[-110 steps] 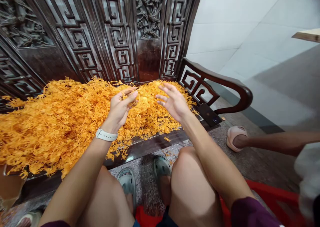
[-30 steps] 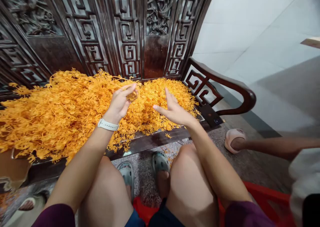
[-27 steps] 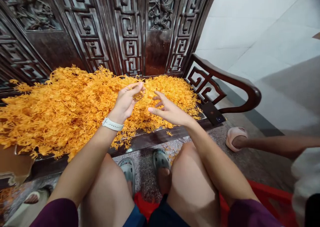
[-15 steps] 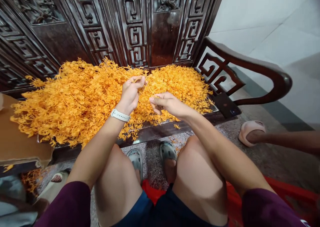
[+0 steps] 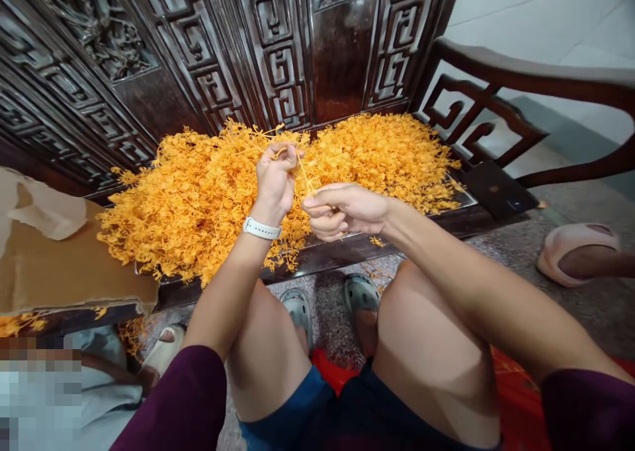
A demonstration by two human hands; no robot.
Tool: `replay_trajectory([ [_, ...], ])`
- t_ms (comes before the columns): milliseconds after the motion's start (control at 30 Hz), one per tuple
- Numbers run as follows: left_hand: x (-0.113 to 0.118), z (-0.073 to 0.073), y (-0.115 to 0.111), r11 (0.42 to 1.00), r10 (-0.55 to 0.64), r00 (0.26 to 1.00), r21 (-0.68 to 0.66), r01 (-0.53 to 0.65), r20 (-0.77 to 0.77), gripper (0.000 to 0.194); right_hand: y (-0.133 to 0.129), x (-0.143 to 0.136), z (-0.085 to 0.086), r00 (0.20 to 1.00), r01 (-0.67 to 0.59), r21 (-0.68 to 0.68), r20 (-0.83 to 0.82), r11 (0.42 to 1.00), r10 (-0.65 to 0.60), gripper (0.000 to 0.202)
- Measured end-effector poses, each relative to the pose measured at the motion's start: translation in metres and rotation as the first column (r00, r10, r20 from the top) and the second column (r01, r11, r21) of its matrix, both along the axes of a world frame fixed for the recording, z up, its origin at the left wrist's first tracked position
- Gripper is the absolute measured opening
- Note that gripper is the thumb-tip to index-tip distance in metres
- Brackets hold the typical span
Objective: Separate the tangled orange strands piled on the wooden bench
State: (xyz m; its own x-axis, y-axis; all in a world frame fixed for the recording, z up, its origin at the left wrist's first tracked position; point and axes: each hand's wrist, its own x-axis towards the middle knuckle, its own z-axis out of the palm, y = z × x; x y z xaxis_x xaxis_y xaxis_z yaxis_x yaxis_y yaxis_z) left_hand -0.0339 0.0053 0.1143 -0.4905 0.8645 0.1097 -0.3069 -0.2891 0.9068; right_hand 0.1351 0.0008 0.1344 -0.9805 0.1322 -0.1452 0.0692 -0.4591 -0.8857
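Note:
A large heap of orange plastic sprigs (image 5: 198,200) lies on the dark wooden bench. Over its middle, my left hand (image 5: 278,176), with a pale watch band at the wrist, pinches a thin orange stem (image 5: 303,170). That stem runs down to the fingertips of my right hand (image 5: 342,207), which are closed on its lower end. The right hand's fingers are curled, just in front of the heap. What the stem joins behind the left fingers is hard to make out against the heap.
Cardboard (image 5: 74,266) lies at the left of the bench. A dark phone (image 5: 499,190) rests at the right end by the carved armrest (image 5: 496,110). Other people's feet show at both sides, and something red (image 5: 332,371) is below my legs.
The view has shifted left, so the bench and both hands appear further right. The fingers of my right hand have curled in more, and the stem between the hands now stands steeper.

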Motion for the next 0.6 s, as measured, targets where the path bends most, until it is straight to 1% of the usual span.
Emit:
replay_trajectory([
  [67,0.004,0.002,-0.004,1.0,-0.003,1.0,-0.007,0.003,0.014,0.026,0.003,0.0,-0.002,0.999,-0.053,-0.029,-0.015,0.998,0.052,0.053],
  [133,0.009,0.005,-0.01,1.0,-0.017,0.997,0.0,0.017,0.077,0.032,0.005,-0.001,-0.005,0.992,-0.122,-0.069,-0.037,0.99,0.12,0.053],
  [167,0.01,0.006,-0.012,1.0,-0.003,0.995,0.02,0.001,0.098,0.035,0.003,-0.002,-0.009,0.988,-0.154,-0.087,-0.041,0.984,0.15,0.053],
  [233,0.01,0.008,-0.013,0.999,0.002,0.995,0.044,-0.006,0.1,0.036,-0.007,-0.009,-0.02,0.981,-0.191,-0.109,-0.057,0.976,0.185,0.051],
  [267,0.007,0.009,-0.012,0.996,-0.01,0.993,0.085,0.0,0.115,0.035,-0.017,-0.015,-0.028,0.976,-0.219,-0.087,-0.033,0.972,0.217,0.05],
  [300,0.004,0.01,-0.009,0.992,-0.054,0.989,0.121,0.038,0.136,0.034,-0.03,-0.023,-0.037,0.955,-0.292,-0.039,0.039,0.956,0.293,0.049],
  [333,0.0,0.011,-0.005,0.987,-0.081,0.978,0.155,0.051,0.194,0.033,-0.045,-0.033,-0.047,0.905,-0.414,0.058,0.135,0.909,0.403,0.049],
  [367,-0.004,0.012,0.0,0.983,-0.082,0.964,0.18,0.037,0.253,0.034,-0.06,-0.044,-0.056,0.843,-0.531,0.174,0.211,0.829,0.495,0.048],
  [400,-0.007,0.013,0.004,0.979,-0.056,0.96,0.203,-0.001,0.273,0.034,-0.075,-0.054,-0.064,0.795,-0.601,0.197,0.243,0.774,0.556,0.047],
  [433,-0.009,0.014,0.007,0.98,-0.028,0.962,0.198,-0.028,0.271,0.034,-0.087,-0.061,-0.069,0.726,-0.686,0.202,0.261,0.699,0.637,0.045],
  [467,-0.01,0.014,0.009,0.984,-0.013,0.962,0.177,-0.037,0.272,0.033,-0.096,-0.066,-0.07,0.641,-0.767,0.242,0.241,0.594,0.729,0.042],
  [500,-0.01,0.014,0.009,0.988,-0.003,0.964,0.152,-0.039,0.267,0.032,-0.101,-0.065,-0.067,0.599,-0.795,0.283,0.223,0.537,0.769,0.038],
  [533,-0.009,0.013,0.009,0.992,-0.01,0.965,0.124,-0.023,0.26,0.031,-0.1,-0.06,-0.061,0.611,-0.778,0.331,0.197,0.535,0.767,0.034],
  [600,-0.006,0.01,0.009,0.994,-0.055,0.964,0.105,0.029,0.26,0.027,-0.083,-0.037,-0.041,0.73,-0.655,0.406,0.125,0.637,0.671,0.025],
])
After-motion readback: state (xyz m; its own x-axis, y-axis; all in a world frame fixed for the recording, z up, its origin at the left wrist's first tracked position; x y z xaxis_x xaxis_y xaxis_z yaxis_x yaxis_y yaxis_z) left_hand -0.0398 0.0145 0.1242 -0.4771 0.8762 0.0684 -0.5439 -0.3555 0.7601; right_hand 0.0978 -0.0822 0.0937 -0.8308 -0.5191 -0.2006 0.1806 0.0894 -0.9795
